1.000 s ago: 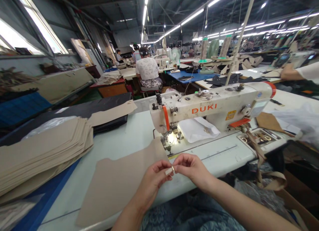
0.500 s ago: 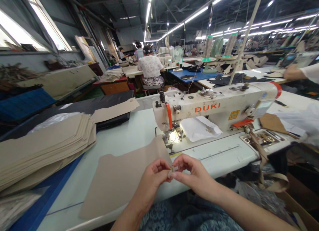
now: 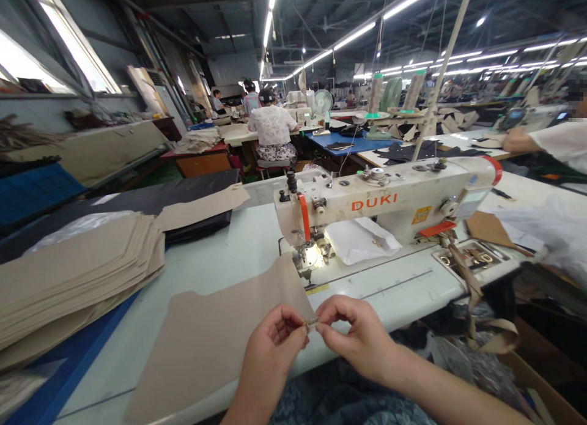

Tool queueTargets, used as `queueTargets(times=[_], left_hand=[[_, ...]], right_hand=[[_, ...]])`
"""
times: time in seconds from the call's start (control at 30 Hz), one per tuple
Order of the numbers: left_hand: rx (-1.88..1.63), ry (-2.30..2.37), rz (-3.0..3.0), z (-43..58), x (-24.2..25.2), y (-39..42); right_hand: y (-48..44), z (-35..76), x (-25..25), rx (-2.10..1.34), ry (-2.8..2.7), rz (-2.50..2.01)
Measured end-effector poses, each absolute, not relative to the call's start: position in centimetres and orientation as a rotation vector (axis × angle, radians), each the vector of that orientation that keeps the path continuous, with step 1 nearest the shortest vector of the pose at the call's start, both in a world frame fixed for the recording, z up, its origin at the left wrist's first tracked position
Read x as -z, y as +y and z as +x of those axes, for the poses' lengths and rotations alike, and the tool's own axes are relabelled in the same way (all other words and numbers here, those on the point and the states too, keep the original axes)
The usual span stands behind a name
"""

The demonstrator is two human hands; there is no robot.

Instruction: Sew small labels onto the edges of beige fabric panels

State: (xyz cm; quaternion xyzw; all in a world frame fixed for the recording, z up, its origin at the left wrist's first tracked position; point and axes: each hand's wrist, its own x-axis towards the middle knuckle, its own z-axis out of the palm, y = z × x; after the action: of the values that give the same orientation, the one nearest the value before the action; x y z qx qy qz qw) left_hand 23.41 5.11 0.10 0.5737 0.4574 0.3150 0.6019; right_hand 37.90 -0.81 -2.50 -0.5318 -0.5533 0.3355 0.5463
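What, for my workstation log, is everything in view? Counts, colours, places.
table: one, pale green, centre
sewing machine: one, white, on table
loose panels: two, beige, on table and black material
panel stack: one, beige, left
sheet: one, white, beneath machine arm
tray: one, pale, right, holding rings
strap: one, beige, hanging right
thread cones: two, greyish, behind machine
people: at least four, two white-topped, beyond
lights: several, white, overhead
small piece: one, colour unclear, centre
left hand: one, bare, pinching piece
right hand: one, bare, pinching piece
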Motion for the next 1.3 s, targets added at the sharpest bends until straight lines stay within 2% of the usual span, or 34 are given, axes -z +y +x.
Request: queueTargets(times=[0.17, 0.33, 0.53, 0.93, 1.3], left_hand=[[-0.825, 1.107, 1.256, 23.6, 0.2, 4.9], [-0.728, 1.038, 1.266, 23.4, 0.8, 4.7], [-0.814, 1.047, 1.565, 22.9, 1.6, 4.5], [-0.865, 1.092, 1.706, 22.5, 1.5, 4.4], [-0.798, 1.057, 1.682, 22.4, 2.4, 4.8]], right_hand=[[-0.6, 37.6, 3.0, -0.623, -1.310, -1.258], [-0.7, 37.8, 2.8, -0.521, -1.414, -1.195], [-1.0, 38.1, 2.5, -0.402, -1.544, -1.172], [-0.9, 38.3, 2.5, -0.832, -1.280, -1.231], [-0.9, 38.5, 1.8, -0.872, -1.351, -1.370]])
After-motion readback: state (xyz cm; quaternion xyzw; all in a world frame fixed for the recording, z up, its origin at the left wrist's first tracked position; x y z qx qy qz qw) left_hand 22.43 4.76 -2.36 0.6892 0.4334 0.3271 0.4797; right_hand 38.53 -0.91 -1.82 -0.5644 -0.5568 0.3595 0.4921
